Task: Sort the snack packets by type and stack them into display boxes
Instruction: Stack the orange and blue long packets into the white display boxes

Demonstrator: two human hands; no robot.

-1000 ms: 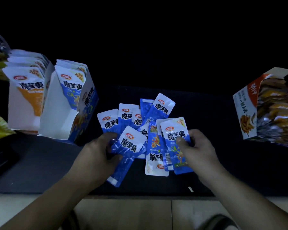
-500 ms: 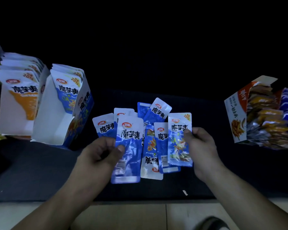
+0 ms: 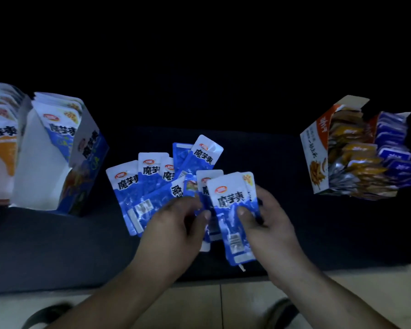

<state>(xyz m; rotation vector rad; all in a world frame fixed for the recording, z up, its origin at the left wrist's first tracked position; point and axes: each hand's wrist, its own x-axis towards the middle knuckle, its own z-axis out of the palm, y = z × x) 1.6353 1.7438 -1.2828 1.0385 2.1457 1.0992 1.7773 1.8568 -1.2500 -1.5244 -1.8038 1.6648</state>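
Observation:
Several blue-and-white snack packets (image 3: 150, 176) lie fanned on the dark table (image 3: 57, 245). My right hand (image 3: 271, 224) grips a small upright stack of blue packets (image 3: 233, 203), with its thumb pressed on the front one. My left hand (image 3: 176, 224) hovers just left of that stack with loosely curled fingers over a tilted packet (image 3: 152, 203) of the pile. It holds nothing that I can see. An open blue display box (image 3: 86, 157) at the left has matching blue packets (image 3: 59, 129) standing in it.
An orange-and-white box of packets (image 3: 0, 148) stands at the far left. At the right, an orange display box (image 3: 316, 150) holds brown packets, with purple packets (image 3: 394, 148) beside them. The table's front edge meets a tiled floor (image 3: 247, 305).
The packet my left hand held has passed onto the front of the stack in my right hand. My left hand has let go and sits beside the stack.

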